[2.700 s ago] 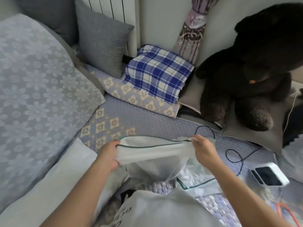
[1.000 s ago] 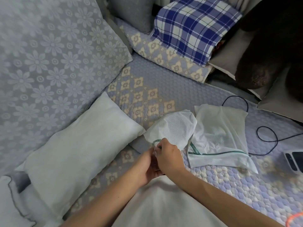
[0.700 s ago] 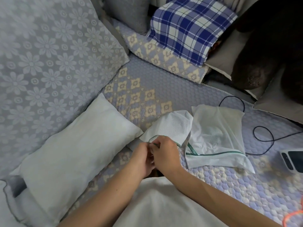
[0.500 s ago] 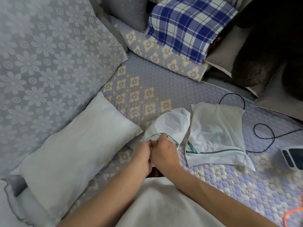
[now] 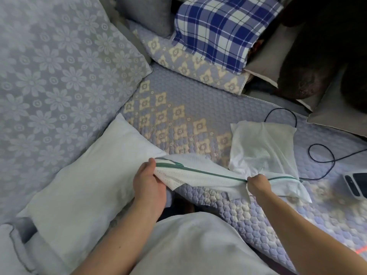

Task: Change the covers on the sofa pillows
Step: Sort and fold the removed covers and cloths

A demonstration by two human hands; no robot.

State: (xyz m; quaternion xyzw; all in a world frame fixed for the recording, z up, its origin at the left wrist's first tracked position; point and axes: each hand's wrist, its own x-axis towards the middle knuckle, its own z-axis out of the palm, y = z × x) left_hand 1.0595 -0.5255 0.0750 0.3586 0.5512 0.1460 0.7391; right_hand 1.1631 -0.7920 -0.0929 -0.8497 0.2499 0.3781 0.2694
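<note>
A white mesh pillow cover (image 5: 200, 175) with a green zipper edge is stretched flat over the quilted sofa seat. My left hand (image 5: 149, 183) pinches its left corner. My right hand (image 5: 257, 184) grips the zipper edge at the right, near the zipper pull. A second white cover (image 5: 264, 145) with a green edge lies flat just behind my right hand. A bare white pillow (image 5: 85, 185) rests at the left, touching my left hand.
A large grey floral cushion (image 5: 53, 76) fills the left. A blue plaid pillow (image 5: 220, 28) and a dark plush bear (image 5: 325, 46) sit at the back. A black cable (image 5: 321, 153) and a white device (image 5: 357, 185) lie at the right. A white-clothed knee (image 5: 198, 245) is in front.
My hands were together at the cover's zipper end. They have moved apart, the right one sliding right along the green zipper, and the cover is pulled out flat.
</note>
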